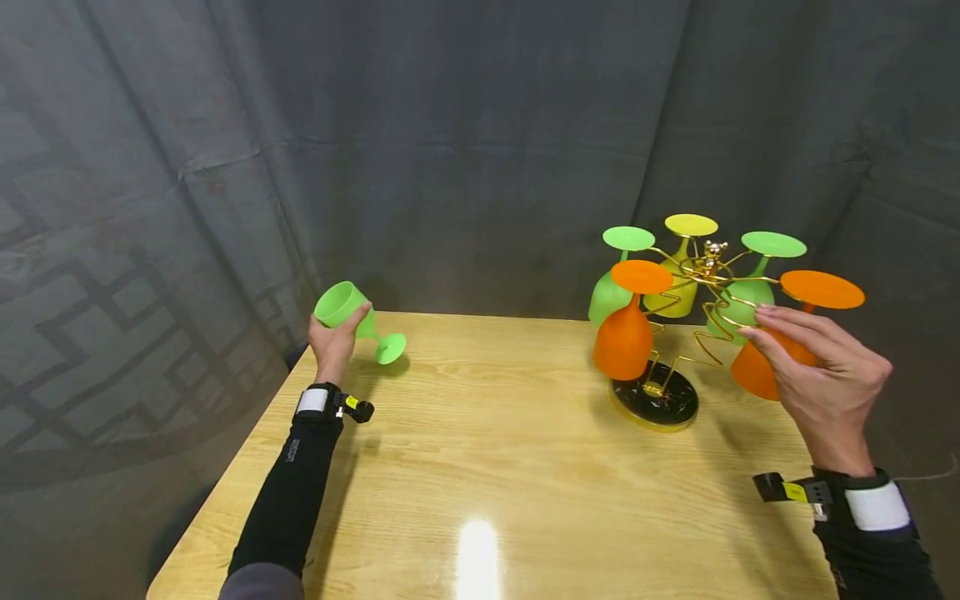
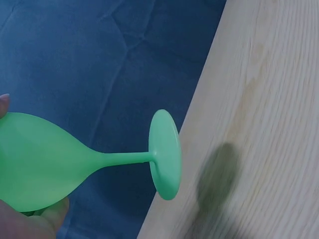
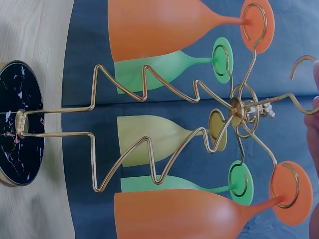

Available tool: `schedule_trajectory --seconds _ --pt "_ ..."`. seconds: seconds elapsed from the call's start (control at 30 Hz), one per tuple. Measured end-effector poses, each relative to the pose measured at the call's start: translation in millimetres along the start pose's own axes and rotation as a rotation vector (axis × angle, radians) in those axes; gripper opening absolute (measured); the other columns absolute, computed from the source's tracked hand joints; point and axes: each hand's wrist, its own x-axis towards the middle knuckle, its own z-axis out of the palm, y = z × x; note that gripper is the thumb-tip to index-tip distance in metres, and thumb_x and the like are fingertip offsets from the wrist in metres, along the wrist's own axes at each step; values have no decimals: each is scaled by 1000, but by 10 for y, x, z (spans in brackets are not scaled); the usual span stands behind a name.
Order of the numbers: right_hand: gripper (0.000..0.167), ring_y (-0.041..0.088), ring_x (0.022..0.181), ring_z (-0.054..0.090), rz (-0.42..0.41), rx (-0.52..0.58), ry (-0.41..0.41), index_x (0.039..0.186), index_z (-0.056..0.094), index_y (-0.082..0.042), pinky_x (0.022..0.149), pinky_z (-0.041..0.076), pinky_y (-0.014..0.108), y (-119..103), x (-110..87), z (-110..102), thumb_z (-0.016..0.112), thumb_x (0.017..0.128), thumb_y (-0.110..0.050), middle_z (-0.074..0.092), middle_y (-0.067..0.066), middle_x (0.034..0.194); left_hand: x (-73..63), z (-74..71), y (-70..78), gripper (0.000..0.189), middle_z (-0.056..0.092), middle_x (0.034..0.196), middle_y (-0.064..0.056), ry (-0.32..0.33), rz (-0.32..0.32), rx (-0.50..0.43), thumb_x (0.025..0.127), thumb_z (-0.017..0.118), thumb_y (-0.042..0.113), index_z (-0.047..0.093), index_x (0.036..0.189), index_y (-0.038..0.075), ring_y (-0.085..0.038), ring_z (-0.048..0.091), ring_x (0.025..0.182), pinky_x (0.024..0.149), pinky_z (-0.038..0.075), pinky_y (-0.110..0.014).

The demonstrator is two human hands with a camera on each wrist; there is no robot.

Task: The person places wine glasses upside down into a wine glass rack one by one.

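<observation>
At the table's far left, my left hand (image 1: 330,343) grips a light green plastic goblet (image 2: 45,159) round its bowl. The goblet is tilted, its mouth up and to the left and its foot low to the right, above the table's edge. My right hand (image 1: 836,358) pinches the end of a curved wire hook (image 3: 279,98) on a gold goblet rack (image 1: 708,271). From the rack's other hooks, goblets hang upside down by their feet: a left orange goblet (image 1: 624,342), a right orange goblet (image 1: 756,375), two green ones and a yellow goblet (image 3: 149,139).
The rack's round black base (image 1: 660,396), marbled and gold-rimmed, stands on the light wooden table (image 1: 480,442). A small gold bear figure (image 1: 714,250) tops the rack. Grey curtain (image 1: 480,167) hangs behind the table's back edge and along the left.
</observation>
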Motion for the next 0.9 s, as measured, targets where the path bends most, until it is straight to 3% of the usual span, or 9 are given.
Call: schedule_trajectory --seconds 0.2,0.4,0.6,0.77,0.9 --pt "27 -3 111 70 2 -16 -20 105 79 5 106 51 18 -40 0 2 86 79 4 78 19 113 -39 25 50 81 61 130 -2 -10 2 -79 78 89 45 54 144 13 -16 58 121 111 47 -31" --pt "24 -4 111 69 0 -13 -24 104 79 8 106 51 18 -97 5 16 82 80 9 78 18 114 -101 64 89 63 64 111 8 -75 23 -243 81 90 39 63 133 15 -8 62 105 99 51 -25" --pt "21 0 110 71 -14 27 -18 102 78 9 106 52 19 -97 -6 25 82 81 8 77 21 112 -248 118 159 55 62 114 4 -145 -14 -407 84 87 32 60 130 14 -9 63 107 92 56 -21" --pt "22 6 107 73 -17 98 -4 100 78 12 104 54 21 -91 -7 57 84 79 9 78 21 110 -397 163 223 45 61 117 2 -168 -46 -485 90 82 31 58 125 14 -10 64 108 89 58 -20" --pt "23 5 108 73 -18 95 -11 100 78 11 104 54 20 -91 -6 71 85 78 8 78 21 109 -504 209 259 36 62 118 0 -193 -58 -550 92 79 29 60 119 15 -12 65 108 90 58 -21"
